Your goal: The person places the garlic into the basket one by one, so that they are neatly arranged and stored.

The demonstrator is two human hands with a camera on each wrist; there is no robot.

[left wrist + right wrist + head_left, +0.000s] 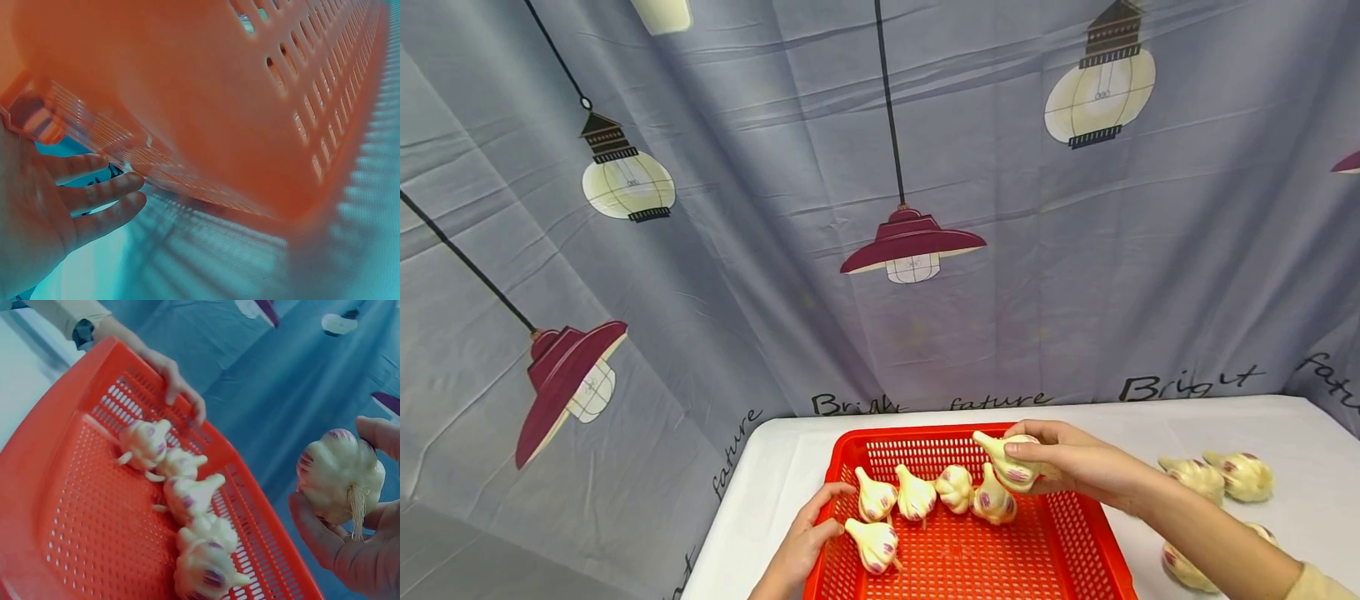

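My right hand (pixel 1060 458) holds a garlic bulb (pixel 1017 463) over the back right part of a red plastic basket (pixel 962 554). In the right wrist view the held bulb (pixel 340 475) shows its root tuft, with fingers and thumb around its sides. My left hand (pixel 801 542) grips the basket's left rim, thumb and forefinger over the edge. The other fingers (pixel 103 194) lie along the outside wall in the left wrist view. Inside the basket, several garlic bulbs (pixel 916 493) form a row near the back, with another bulb (pixel 875 546) in front at the left.
More garlic bulbs (pixel 1243 477) lie on the white table (pixel 1285 425) to the right of the basket, some partly hidden behind my right forearm. A grey curtain (pixel 962 333) printed with lamps hangs behind the table.
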